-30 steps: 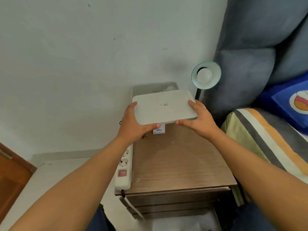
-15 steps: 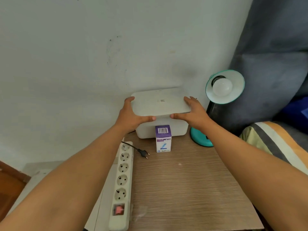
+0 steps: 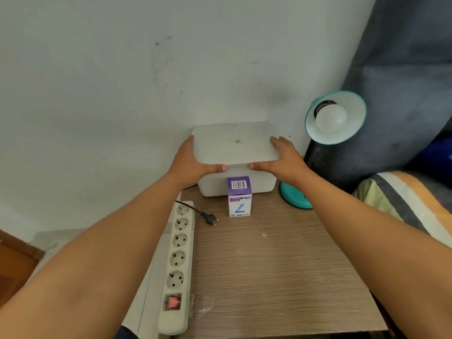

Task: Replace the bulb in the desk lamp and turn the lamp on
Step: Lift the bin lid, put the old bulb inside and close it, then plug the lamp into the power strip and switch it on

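A teal desk lamp stands at the back right of the wooden bedside table [image 3: 281,265]; its shade [image 3: 352,133] faces me with a white bulb [image 3: 331,117] in it, and its base [image 3: 294,198] rests on the table. A purple and white bulb box [image 3: 239,196] stands upright in front of a white storage box [image 3: 215,185] by the wall. My left hand [image 3: 193,162] and my right hand [image 3: 285,159] grip the two sides of the white lid [image 3: 234,143], which lies on top of the storage box. The lamp's black plug [image 3: 210,219] lies unplugged on the table.
A white power strip [image 3: 177,263] with a red switch lies along the table's left edge. A grey padded headboard [image 3: 403,81] and striped bedding [image 3: 406,199] are on the right. The white wall is right behind the storage box.
Both hands carried the lid back from above the table and lowered it onto the storage box by the wall. My view came closer and tilted down.
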